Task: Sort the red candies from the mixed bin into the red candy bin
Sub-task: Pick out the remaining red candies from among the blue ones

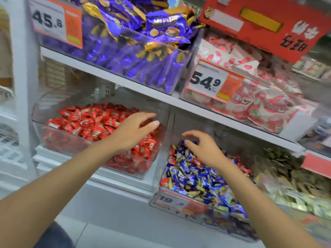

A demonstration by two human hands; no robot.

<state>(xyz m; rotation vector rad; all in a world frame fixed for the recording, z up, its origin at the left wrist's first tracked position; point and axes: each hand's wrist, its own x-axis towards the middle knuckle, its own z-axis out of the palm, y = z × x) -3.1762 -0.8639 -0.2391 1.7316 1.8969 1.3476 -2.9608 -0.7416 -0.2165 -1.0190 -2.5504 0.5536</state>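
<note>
A clear bin of red candies (pixel 86 122) sits on the lower shelf at the left. To its right stands the mixed bin (pixel 170 201), filled with blue and gold candies and a few red candies (pixel 165 182) among them. My left hand (pixel 134 131) hovers over the right part of the red bin, fingers spread and relaxed, holding nothing. My right hand (pixel 204 149) hangs above the back of the mixed bin with loosely bent fingers, nothing visible in them.
The upper shelf (pixel 125 81) carries a bin of purple packets (pixel 136 56) and a bin of white-and-red packets (pixel 250 97), both overhanging the lower bins. A red cardboard box (pixel 268 24) sits at the top right. A bin of greenish candies (pixel 295 185) stands right of the mixed bin.
</note>
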